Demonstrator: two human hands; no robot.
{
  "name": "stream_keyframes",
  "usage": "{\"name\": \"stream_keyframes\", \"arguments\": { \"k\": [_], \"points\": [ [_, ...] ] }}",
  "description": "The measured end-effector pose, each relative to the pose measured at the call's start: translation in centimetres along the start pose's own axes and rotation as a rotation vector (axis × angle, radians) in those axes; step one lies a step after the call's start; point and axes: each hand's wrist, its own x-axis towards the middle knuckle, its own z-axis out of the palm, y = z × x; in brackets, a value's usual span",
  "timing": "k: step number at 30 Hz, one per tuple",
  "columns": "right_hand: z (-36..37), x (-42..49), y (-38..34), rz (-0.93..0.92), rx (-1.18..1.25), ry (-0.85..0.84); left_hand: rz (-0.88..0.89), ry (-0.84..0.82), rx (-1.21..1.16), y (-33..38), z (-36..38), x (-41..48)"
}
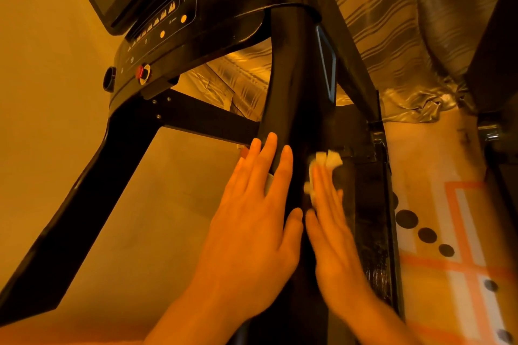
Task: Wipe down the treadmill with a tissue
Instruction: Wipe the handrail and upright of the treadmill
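two hands are lying flat on the treadmill point(92, 190), on its black upright point(294, 78) at lower centre of the frame. left hand point(252, 221) is bracing the upright, fingers straight, gripping nothing. right hand point(333, 232), fingers straight and blurred, is pressing the white tissue point(332, 159) against the upright. judging progress: wiping is mid-way; console point(157, 31) at upper left is probably still waiting.

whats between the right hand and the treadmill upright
A white tissue, pressed flat under the right hand against the black upright, edges poking out. Head view.
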Motion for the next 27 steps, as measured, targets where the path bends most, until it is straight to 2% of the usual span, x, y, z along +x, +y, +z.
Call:
{"name": "stream_keyframes", "arguments": {
  "k": [3, 9, 11, 16, 18, 23, 25, 27],
  "points": [
    [-0.4, 0.7, -0.2, -0.009, -0.003, -0.006, 0.005, 0.006, -0.01, -0.1, 0.1, 0.0],
    [-3.2, 14.9, -0.1, 0.051, -0.112, 0.062, 0.009, 0.018, 0.005, -0.1, 0.1, 0.1],
    [-2.8, 13.3, -0.1, 0.038, -0.086, 0.067, 0.008, 0.019, -0.011, -0.1, 0.1, 0.1],
    [0.4, 0.0, -0.1, -0.015, 0.016, 0.033, -0.002, 0.01, -0.027, -0.2, 0.2, 0.2],
    [-0.5, 2.3, 0.2, -0.006, 0.004, 0.037, 0.0, 0.015, -0.019, -0.2, 0.2, 0.3],
    [-3.3, 14.9, 0.7, 0.1, -0.086, 0.072, -0.019, 0.0, -0.039, 0.0, 0.0, 0.3],
    [-2.9, 13.9, 0.8, 0.085, -0.077, 0.09, -0.023, -0.003, -0.04, 0.1, -0.1, 0.3],
    [-1.8, 8.7, 0.7, 0.047, -0.025, 0.091, -0.027, -0.004, -0.048, 0.0, 0.0, 0.4]
  ]
}}
